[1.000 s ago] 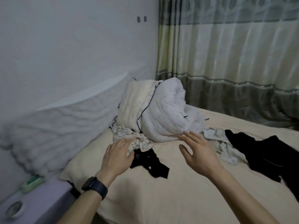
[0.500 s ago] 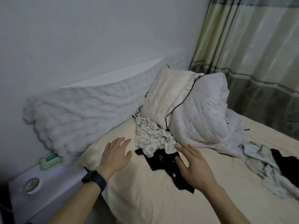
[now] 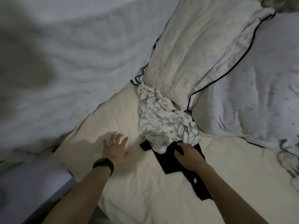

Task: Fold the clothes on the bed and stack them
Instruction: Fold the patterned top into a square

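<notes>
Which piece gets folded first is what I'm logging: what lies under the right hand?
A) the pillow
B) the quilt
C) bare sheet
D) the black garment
D: the right hand sits on the black garment, fingers curled into it, just below the patterned garment; the left hand is spread over the sheet.

Bare bed [image 3: 145, 199] lies open nearside; pillow [image 3: 194, 54] blocks beyond.

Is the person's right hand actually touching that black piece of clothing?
Touching. The head view shows the right hand lying on the black garment, with its fingers curled down into the cloth.
</notes>
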Demonstrator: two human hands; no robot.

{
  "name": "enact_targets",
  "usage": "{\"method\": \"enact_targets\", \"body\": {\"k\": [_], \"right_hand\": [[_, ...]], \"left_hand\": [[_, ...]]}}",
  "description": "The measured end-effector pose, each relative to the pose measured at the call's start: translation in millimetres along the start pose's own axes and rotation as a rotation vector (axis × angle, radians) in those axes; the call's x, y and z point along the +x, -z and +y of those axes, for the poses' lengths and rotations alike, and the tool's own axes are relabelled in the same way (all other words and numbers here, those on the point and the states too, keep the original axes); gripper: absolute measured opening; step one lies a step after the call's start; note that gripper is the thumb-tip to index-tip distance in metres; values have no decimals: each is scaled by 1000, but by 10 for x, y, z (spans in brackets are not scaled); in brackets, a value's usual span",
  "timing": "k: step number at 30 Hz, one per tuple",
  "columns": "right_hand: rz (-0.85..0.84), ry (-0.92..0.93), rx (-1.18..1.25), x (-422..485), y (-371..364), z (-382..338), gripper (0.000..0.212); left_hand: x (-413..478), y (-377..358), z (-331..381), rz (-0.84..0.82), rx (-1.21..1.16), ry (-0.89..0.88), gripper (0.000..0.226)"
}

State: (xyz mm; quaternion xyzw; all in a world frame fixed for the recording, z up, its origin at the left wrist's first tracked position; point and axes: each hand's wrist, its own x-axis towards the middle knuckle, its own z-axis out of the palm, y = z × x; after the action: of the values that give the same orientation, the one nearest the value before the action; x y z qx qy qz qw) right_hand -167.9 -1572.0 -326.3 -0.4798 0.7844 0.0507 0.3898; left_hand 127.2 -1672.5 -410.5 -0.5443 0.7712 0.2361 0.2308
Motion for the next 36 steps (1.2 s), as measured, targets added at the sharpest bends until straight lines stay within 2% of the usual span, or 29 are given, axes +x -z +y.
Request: {"method": "enact_targets", "body": {"k": [2,7,9,10,12,14,17,19,23,26,29,32,36], "right_hand": [[-16,-83,-17,436,-10,31,67],[306,-110,97,1306,58,106,91],[273,-200,164,1578,98,148,94],[233,-253,176,1652,82,166,87],[227,-285,127,1650,19,142,51],[300,-268,151,1450,-67,55,28],[506,-208,336,797,-29,-36,15],[636,-164,447,256,111,-30,16],[787,-84,569,-966,636,84,20],[887,5,575,-1797,995,141,18],[994,160,520,-2653,1407,136,31],[1042,267,578,-3575,1744,231,29],[1093,408,604,-4497,2066,498,26]], "left_hand": [[284,-255,-85,-27,32,14,77],[582,-822,-203,-38,52,-18,92],[691,-897,-275,-49,43,-27,94],[734,-932,-299,-70,47,-29,95],[766,-952,-309,-99,64,-26,96],[745,-872,-298,-136,76,-25,95],[586,-541,-268,-160,125,-54,73],[436,-245,-246,-146,29,-45,63],[-134,504,105,-1,-236,-62,64],[-687,1195,738,174,-448,-248,56],[-1368,1995,1605,275,-609,-514,49],[-2367,2584,2544,230,-716,-825,38],[-3587,2838,3503,34,-574,-1141,32]]}}
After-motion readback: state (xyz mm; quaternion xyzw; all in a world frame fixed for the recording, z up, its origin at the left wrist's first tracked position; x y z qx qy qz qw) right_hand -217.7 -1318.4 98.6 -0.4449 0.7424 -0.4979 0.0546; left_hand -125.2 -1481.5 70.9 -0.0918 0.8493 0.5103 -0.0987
